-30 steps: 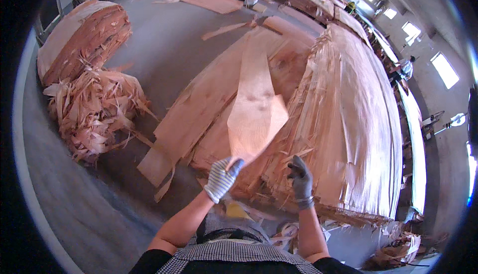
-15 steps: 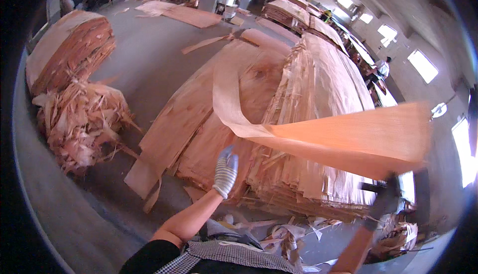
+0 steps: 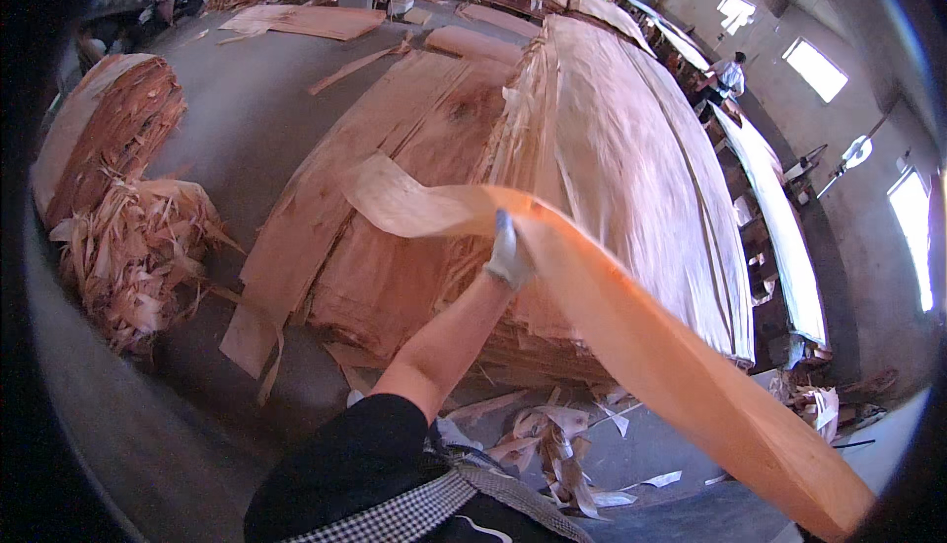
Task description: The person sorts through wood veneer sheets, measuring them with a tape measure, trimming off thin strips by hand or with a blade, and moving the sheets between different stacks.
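Note:
A long, thin wood veneer strip (image 3: 631, 316), pale orange, runs from above the middle of the stacks down to the lower right. Its far end curls to the left in the air. My left hand (image 3: 508, 255), in a light glove with bluish fingertips, grips the strip near that curled end; part of the fingers is hidden by the veneer. My right hand is not visible, and the strip's near end covers the lower right. Beneath are a tall veneer stack (image 3: 621, 168) and a lower, redder stack (image 3: 395, 257) beside it on the left.
At the far left stand a rolled veneer bundle (image 3: 113, 129) and a heap of veneer scraps (image 3: 138, 247). Loose scraps (image 3: 552, 444) litter the floor by my body. A long pale table (image 3: 774, 217) runs along the right, with another person (image 3: 725, 79) beside it.
My left hand has moved up and right onto the strip. The strip's near end has swung down to the lower right, and my right hand has left view. The view has shifted.

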Demonstrator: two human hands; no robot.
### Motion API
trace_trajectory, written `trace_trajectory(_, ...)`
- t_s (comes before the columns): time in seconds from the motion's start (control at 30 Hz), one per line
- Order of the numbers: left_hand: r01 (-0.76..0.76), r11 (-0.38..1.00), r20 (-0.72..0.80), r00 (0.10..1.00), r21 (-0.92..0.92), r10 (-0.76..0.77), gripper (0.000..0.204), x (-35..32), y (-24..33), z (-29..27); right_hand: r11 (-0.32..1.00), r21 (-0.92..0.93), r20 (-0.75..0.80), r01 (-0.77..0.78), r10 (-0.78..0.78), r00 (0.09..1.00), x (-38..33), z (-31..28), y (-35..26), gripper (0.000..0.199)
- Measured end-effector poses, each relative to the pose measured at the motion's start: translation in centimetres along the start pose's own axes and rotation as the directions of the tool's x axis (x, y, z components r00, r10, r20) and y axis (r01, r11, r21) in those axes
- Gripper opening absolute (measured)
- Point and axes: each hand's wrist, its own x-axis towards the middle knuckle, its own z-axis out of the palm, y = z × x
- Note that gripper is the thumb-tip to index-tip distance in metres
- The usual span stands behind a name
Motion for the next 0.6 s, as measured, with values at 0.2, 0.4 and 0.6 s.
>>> trace_trajectory(0.2, -0.119, 0.930, -0.024, 0.991, 0.348, 0.135, 0.073, 12.3, -10.6, 8.8, 0.990, 0.141, -0.057, 0.028, -0.020, 0.998, 0.4, -3.8, -14.9, 0.024)
trace_trajectory(0.4, -0.245, 0.786, 0.191, 0.968, 0.568, 0.164, 0.062, 22.2, -20.3, 15.0, 0.449, -0.821, 0.047, 0.354, -0.564, 0.824, 10.5, -9.4, -22.5, 0.021)
trace_trajectory(0.6, -0.335, 0.610, 0.267, 0.942, 0.718, 0.203, 0.053, 37.6, -30.3, 9.1, -0.344, -0.933, 0.320, 0.100, -0.675, 0.664, 20.3, -8.2, -33.3, 0.017)
